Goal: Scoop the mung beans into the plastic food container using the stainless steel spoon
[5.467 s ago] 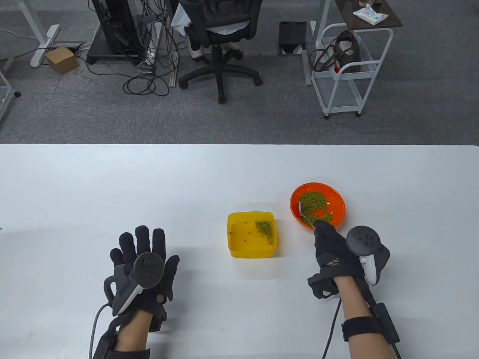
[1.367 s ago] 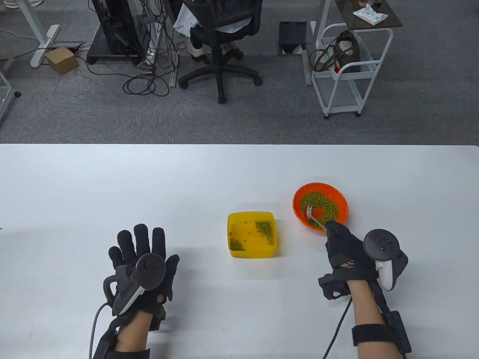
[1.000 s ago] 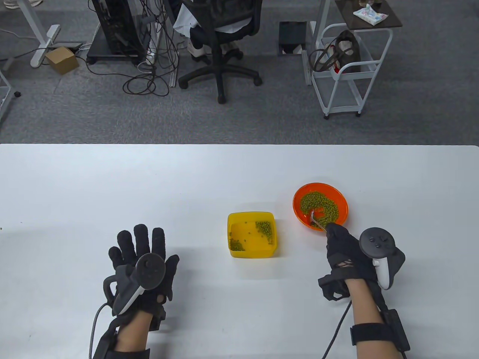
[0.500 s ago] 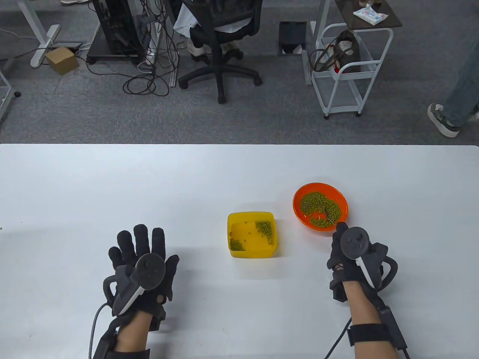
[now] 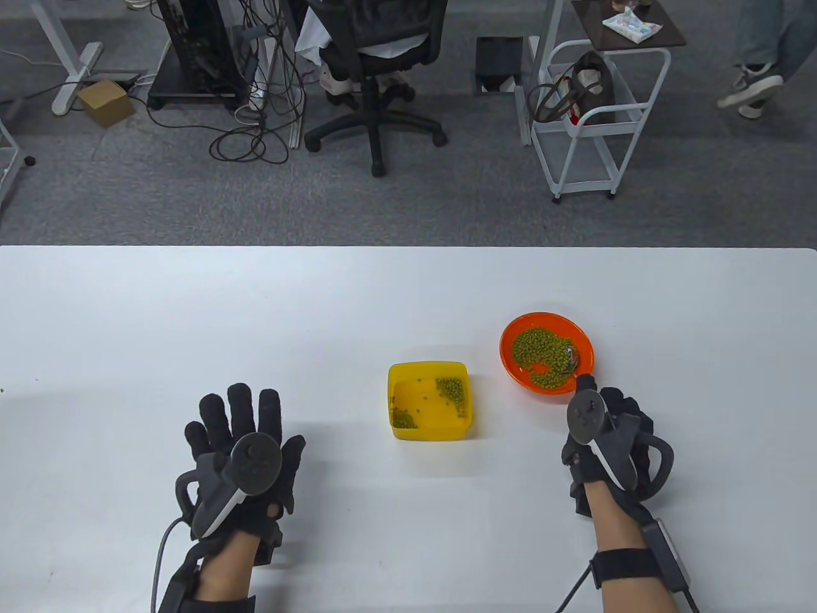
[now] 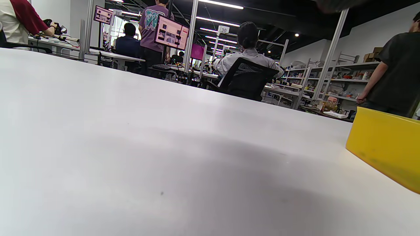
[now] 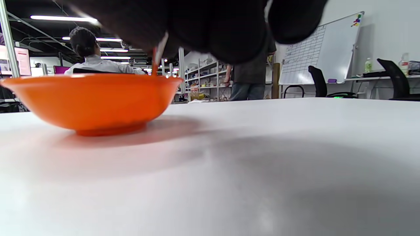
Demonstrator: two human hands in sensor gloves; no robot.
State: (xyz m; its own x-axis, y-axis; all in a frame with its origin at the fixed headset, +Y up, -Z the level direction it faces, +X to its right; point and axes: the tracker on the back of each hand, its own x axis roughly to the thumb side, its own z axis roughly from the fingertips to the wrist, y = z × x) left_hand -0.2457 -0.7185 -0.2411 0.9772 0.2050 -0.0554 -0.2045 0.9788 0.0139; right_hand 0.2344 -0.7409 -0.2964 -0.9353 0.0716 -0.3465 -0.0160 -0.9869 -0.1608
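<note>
An orange bowl (image 5: 518, 377) of mung beans (image 5: 539, 348) stands right of centre; it also shows in the right wrist view (image 7: 92, 98). A yellow plastic container (image 5: 429, 432) with two small heaps of beans stands at centre; its wall shows in the left wrist view (image 6: 387, 144). My right hand (image 5: 603, 431) grips the handle of the steel spoon (image 5: 569, 355), whose bowl lies among the beans at the orange bowl's right side. The handle shows under my fingers in the right wrist view (image 7: 160, 52). My left hand (image 5: 246, 440) rests flat on the table, fingers spread, holding nothing.
The white table (image 5: 191, 306) stretches wide around both dishes. Beyond its far edge are an office chair (image 5: 376, 57), a white trolley (image 5: 597, 115), cables and a passer-by's legs (image 5: 756, 57).
My right hand has rolled over so the tracker faces left, and it has swept the spoon from the left part of the bowl to its right side. The left hand has not moved.
</note>
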